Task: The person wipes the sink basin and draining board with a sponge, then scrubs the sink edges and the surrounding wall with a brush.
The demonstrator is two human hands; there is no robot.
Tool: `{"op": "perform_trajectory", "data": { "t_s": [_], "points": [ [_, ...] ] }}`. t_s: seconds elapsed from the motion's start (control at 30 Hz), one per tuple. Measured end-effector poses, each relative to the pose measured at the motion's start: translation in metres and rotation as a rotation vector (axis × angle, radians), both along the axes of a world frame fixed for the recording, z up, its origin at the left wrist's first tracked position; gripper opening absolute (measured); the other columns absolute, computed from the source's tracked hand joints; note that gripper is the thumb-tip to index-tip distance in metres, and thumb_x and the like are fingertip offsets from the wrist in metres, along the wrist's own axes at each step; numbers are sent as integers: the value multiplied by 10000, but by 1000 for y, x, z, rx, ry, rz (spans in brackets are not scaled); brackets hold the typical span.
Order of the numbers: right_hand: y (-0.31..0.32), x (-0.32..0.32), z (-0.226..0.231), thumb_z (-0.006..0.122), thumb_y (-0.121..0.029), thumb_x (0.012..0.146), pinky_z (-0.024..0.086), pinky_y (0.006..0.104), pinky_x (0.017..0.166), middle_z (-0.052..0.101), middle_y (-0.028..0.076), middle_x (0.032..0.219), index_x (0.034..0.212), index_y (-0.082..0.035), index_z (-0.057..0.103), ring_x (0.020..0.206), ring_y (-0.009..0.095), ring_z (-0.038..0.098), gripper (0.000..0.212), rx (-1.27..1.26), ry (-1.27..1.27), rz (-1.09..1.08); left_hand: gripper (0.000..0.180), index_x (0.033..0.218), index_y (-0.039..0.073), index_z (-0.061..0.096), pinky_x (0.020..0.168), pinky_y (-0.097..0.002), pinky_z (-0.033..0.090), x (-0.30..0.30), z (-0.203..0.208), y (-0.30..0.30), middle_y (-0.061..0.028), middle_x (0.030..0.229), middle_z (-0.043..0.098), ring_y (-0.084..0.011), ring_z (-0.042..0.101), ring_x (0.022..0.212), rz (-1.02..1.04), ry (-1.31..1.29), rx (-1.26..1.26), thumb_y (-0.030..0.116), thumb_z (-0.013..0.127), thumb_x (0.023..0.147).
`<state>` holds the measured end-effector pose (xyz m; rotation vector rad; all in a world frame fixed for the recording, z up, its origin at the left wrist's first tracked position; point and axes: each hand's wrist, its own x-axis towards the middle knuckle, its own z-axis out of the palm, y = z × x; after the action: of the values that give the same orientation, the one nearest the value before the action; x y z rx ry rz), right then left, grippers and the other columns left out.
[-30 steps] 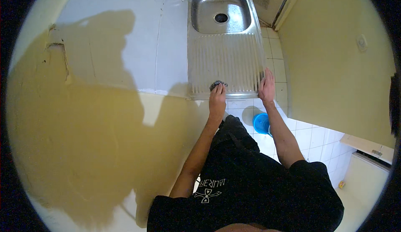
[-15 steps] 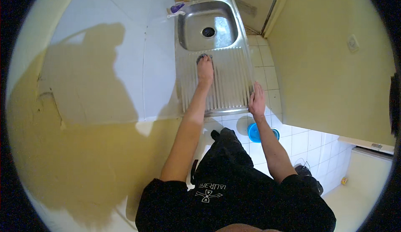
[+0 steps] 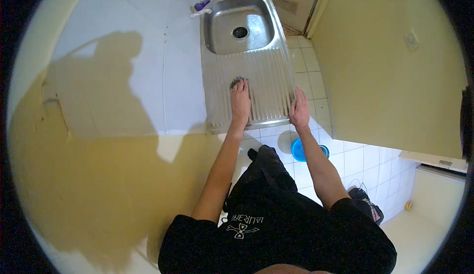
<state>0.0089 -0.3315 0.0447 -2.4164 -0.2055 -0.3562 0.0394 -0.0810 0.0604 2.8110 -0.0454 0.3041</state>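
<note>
And the right hand point(image 3: 299, 108) is laid flat, fingers straight, on the right edge of one silver, ribbed steel drainboard point(image 3: 270, 81); one dark, roundish, wiry scourer point(image 3: 234, 82) is held just ahead, under the nearer left hand's point(image 3: 240, 97) bent fingertips. Beyond, the long ridges are pointed toward one rounded-corner steel basin point(image 3: 256, 33).

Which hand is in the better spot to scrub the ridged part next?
Probably the left hand: it's on the dark scourer, over the ridged drainboard. The right hand is at the drainboard's right edge, away from the scourer.
</note>
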Motion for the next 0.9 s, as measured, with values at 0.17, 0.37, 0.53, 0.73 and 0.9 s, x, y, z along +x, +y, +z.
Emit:
{"op": "perform_trajectory", "data": {
  "t_s": [0.17,0.37,0.53,0.73,0.9],
  "points": [
    [7,0,1,455,-24,897,326,477,1145,438,260,1443,1408,46,404,1345,441,383,518,7,-42,27,438,1304,-45,556,1064,-390,430,-65,-7,-5,-164,1359,547,-319,527,1223,9,-45,51,2,501,872],
    [8,-2,5,455,-29,901,310,470,1158,430,250,1453,1403,41,420,1363,433,366,508,-8,-14,21,445,1259,-67,577,1042,-416,444,-113,0,-23,-199,1305,577,-342,553,1184,-57,29,-123,-44,526,817],
    [9,-1,5,454,-47,909,304,467,1164,432,243,1456,1405,41,423,1370,425,363,504,-17,8,24,407,1237,-67,587,1048,-413,436,-104,-4,-32,-211,1286,582,-349,539,1212,-14,-93,-156,-24,511,840],
    [6,0,11,445,-41,916,312,480,1155,433,240,1460,1415,39,415,1363,434,372,507,-38,27,5,380,1206,-71,602,1018,-420,450,-21,-3,-18,-205,1231,599,-351,552,1157,-6,-84,-74,-20,507,842],
    [6,0,8,460,-21,902,324,488,1145,446,239,1450,1412,41,416,1351,437,387,516,10,-10,3,349,1157,-75,624,990,-423,468,83,-6,6,-214,1196,613,-351,575,1100,-55,-142,-50,-19,509,831]
  ]
}}
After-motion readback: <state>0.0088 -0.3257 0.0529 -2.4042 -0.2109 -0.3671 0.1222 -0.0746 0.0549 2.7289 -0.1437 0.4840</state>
